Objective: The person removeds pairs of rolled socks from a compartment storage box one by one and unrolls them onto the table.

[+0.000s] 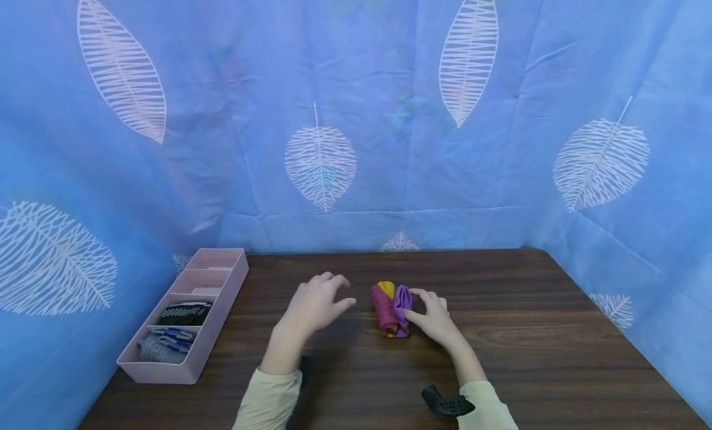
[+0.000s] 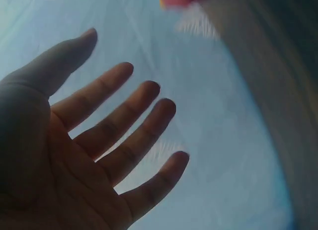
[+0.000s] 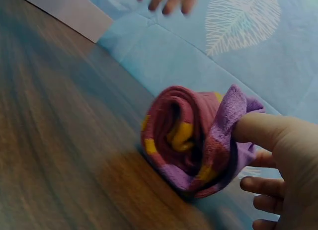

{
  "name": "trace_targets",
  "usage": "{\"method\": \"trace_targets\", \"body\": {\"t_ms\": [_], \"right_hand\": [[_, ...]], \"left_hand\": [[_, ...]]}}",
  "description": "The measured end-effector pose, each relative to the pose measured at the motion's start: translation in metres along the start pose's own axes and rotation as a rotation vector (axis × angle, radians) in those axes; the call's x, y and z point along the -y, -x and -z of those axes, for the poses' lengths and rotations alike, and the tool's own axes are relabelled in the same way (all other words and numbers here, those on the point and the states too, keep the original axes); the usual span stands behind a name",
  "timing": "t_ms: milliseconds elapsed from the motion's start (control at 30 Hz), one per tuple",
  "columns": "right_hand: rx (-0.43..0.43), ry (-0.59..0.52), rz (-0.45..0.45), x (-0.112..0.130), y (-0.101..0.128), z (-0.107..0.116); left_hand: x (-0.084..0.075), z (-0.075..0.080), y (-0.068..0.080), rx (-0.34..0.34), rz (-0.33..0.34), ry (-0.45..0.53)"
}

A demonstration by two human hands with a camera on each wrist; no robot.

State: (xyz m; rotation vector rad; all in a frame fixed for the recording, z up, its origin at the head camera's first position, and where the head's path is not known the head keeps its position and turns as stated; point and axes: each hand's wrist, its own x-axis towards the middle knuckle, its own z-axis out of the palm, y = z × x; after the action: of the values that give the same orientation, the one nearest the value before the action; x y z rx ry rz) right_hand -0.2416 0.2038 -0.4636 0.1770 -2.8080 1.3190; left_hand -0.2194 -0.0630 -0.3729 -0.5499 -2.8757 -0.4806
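A rolled pair of socks [image 1: 384,309], maroon with yellow and purple parts, lies on the table in front of me. In the right wrist view the rolled socks [image 3: 174,135] show their spiral end. My right hand [image 1: 434,319] pinches the purple cuff [image 3: 231,115] at the right side of the roll, thumb pressed into the fabric and index finger partly hidden behind it. To the left of the socks, my left hand [image 1: 317,303] hovers apart from them. Its fingers are spread and loosely bent in the left wrist view, where the left palm [image 2: 74,165] holds nothing.
At the table's left stands a pink divided box [image 1: 219,319]. Its nearer compartments hold a black folded item [image 1: 185,314] and a grey bundle with blue-white bands [image 1: 167,345]. Blue leaf-print curtains [image 1: 378,170] border the dark wooden table [image 1: 545,356] at the back and sides.
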Motion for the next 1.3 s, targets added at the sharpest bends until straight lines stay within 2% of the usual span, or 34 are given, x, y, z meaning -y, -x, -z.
{"method": "trace_targets", "body": {"t_ms": [167, 267, 367, 600, 733, 867, 1067, 1300], "right_hand": [[0.027, -0.023, -0.013, -0.004, 0.002, 0.007], [0.027, -0.01, -0.011, -0.006, 0.003, 0.011], [0.004, -0.012, -0.005, -0.008, 0.003, 0.014], [-0.105, -0.02, 0.008, -0.01, -0.002, 0.024], [-0.17, 0.006, 0.061, -0.009, -0.003, 0.026], [-0.184, 0.064, 0.12, -0.008, -0.003, 0.026], [-0.132, 0.244, 0.224, -0.004, -0.004, 0.025], [-0.006, 0.395, 0.363, -0.002, 0.003, 0.017]], "left_hand": [[-0.019, -0.035, -0.014, 0.132, -0.026, 0.092], [-0.026, -0.052, -0.017, 0.177, -0.028, 0.069], [-0.029, -0.062, -0.018, 0.188, -0.044, 0.023], [-0.031, -0.065, -0.018, 0.165, -0.073, -0.032], [-0.03, -0.066, -0.019, 0.16, -0.08, -0.04], [-0.031, -0.068, -0.021, 0.162, -0.082, -0.042], [-0.033, -0.067, -0.025, 0.17, -0.101, -0.051], [-0.03, -0.07, -0.026, 0.208, -0.132, -0.073]]}}
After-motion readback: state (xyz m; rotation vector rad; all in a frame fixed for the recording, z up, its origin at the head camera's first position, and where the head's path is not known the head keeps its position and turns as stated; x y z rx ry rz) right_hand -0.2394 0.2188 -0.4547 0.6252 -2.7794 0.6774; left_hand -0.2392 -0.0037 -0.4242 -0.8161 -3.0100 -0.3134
